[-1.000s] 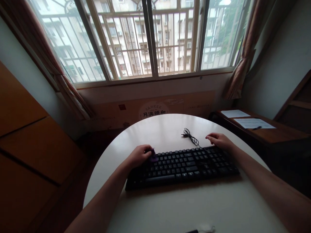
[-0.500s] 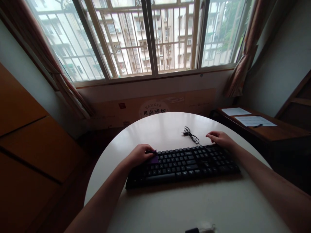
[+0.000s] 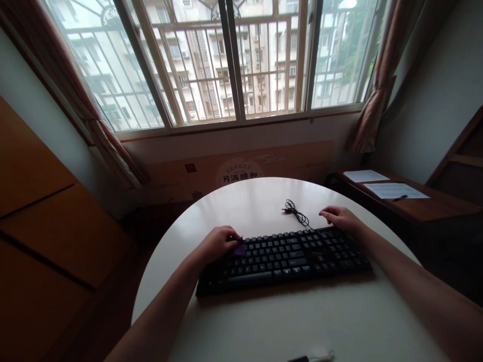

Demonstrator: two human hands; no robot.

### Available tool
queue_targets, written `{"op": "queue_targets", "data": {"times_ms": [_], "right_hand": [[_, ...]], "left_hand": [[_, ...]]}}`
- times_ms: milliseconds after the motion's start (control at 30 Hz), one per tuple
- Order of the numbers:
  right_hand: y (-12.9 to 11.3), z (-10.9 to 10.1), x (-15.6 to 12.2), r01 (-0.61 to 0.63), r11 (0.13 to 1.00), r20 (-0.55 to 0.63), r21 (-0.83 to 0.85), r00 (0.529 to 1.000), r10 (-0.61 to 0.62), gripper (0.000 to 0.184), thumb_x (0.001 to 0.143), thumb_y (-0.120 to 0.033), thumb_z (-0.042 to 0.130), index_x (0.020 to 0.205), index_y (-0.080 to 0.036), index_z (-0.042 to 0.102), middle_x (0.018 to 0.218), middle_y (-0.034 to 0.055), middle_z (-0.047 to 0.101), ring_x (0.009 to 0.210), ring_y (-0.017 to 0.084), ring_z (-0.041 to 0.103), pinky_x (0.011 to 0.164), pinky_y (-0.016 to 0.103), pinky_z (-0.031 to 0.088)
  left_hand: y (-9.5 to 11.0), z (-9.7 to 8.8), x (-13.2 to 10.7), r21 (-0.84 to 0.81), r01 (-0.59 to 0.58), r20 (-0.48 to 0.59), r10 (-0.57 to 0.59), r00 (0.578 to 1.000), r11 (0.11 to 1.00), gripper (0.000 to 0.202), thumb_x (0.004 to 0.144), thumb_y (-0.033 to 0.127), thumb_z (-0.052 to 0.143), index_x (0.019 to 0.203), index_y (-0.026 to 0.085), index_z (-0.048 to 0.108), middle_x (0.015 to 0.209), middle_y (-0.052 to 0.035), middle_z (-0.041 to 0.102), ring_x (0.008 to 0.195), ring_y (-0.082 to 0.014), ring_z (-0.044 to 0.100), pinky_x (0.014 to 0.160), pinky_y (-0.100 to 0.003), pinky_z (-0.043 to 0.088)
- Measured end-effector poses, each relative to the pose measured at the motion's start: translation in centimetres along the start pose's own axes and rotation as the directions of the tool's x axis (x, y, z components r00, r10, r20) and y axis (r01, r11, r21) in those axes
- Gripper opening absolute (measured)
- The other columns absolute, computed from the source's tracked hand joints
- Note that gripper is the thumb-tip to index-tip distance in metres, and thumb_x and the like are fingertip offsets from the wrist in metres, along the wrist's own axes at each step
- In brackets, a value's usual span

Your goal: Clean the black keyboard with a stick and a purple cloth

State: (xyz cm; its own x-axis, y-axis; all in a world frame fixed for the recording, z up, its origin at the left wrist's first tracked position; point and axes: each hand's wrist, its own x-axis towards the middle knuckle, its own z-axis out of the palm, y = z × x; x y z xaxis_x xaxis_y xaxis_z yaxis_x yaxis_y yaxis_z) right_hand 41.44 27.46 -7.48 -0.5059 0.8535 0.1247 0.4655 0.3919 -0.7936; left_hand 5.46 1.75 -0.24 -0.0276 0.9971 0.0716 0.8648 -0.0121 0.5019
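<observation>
A black keyboard [image 3: 281, 259] lies on a round white table [image 3: 241, 322]. Over its left end is my left hand [image 3: 221, 242], its thumb and fingers closed on a small purple cloth [image 3: 240, 249] that rests against the keys. My right hand [image 3: 341, 219] is at the back right edge of the keyboard, fingers loosely bent and apart, with nothing visible in them. Whether its palm presses on the keyboard is hidden. Behind the keyboard lies its bundled black cable [image 3: 297, 213].
A dark object with a pale part [image 3: 300, 359] is cut off at the table's near edge. To the right, a brown wooden desk [image 3: 445, 208] bears papers [image 3: 396, 190] and a pen [image 3: 400, 198]. A barred window [image 3: 234, 65] is ahead, orange-brown cabinets [image 3: 37, 241] on the left.
The purple cloth under my left fingers has bunched up and its visible part has changed shape. My right hand stays in nearly the same place; the view has tilted slightly.
</observation>
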Motion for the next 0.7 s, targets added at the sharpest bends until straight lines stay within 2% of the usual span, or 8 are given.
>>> {"op": "queue_targets", "data": {"times_ms": [133, 433, 600, 700], "right_hand": [[-0.1, 0.0, 0.0, -0.013, 1.0, 0.007, -0.005, 1.0, 0.013, 0.043, 0.078, -0.054, 0.054, 0.093, -0.016, 0.069, 0.067, 0.0026, 0.061, 0.06, 0.012, 0.053, 0.058, 0.022, 0.041], [0.0, -0.1, 0.1, -0.019, 1.0, 0.008, -0.001, 1.0, 0.019, 0.044, 0.078, -0.055, 0.055, 0.093, -0.016, 0.068, 0.067, 0.0024, 0.061, 0.06, 0.012, 0.052, 0.057, 0.022, 0.04], [-0.1, 0.0, 0.0, -0.009, 1.0, 0.005, 0.007, 1.0, 0.009, 0.044, 0.079, -0.053, 0.054, 0.094, -0.015, 0.068, 0.067, 0.0031, 0.061, 0.06, 0.011, 0.052, 0.057, 0.022, 0.04], [0.0, 0.0, 0.0, -0.001, 1.0, 0.006, -0.001, 1.0, 0.001, 0.045, 0.079, -0.054, 0.054, 0.094, -0.014, 0.068, 0.068, 0.0033, 0.061, 0.061, 0.011, 0.052, 0.057, 0.022, 0.04]], "left_hand": [[0.0, 0.2, 0.1, -0.027, -0.034, 0.02, 0.034, 0.999, 0.999, 0.02, 0.077, 0.026, 0.058, 0.088, 0.022, 0.074, 0.097, -0.0034, 0.07, 0.09, -0.0189, 0.063, 0.085, -0.027, 0.048], [0.3, -0.3, 0.0, 0.077, 0.148, -0.016, -0.147, 0.989, 0.986, 0.023, 0.072, 0.04, 0.063, 0.08, 0.02, 0.071, 0.087, -0.0048, 0.071, 0.082, -0.022, 0.063, 0.072, -0.03, 0.047], [1.0, -0.2, -0.2, 0.09, 0.176, 0.014, -0.178, 0.984, 0.98, 0.029, 0.076, 0.045, 0.057, 0.087, 0.02, 0.068, 0.092, -0.0052, 0.07, 0.084, -0.0224, 0.062, 0.068, -0.029, 0.045], [1.7, 0.2, -0.1, 0.157, 0.185, 0.029, -0.191, 0.981, 0.97, 0.031, 0.079, 0.045, 0.051, 0.091, 0.021, 0.066, 0.097, -0.006, 0.07, 0.088, -0.0232, 0.062, 0.067, -0.028, 0.045]]}}
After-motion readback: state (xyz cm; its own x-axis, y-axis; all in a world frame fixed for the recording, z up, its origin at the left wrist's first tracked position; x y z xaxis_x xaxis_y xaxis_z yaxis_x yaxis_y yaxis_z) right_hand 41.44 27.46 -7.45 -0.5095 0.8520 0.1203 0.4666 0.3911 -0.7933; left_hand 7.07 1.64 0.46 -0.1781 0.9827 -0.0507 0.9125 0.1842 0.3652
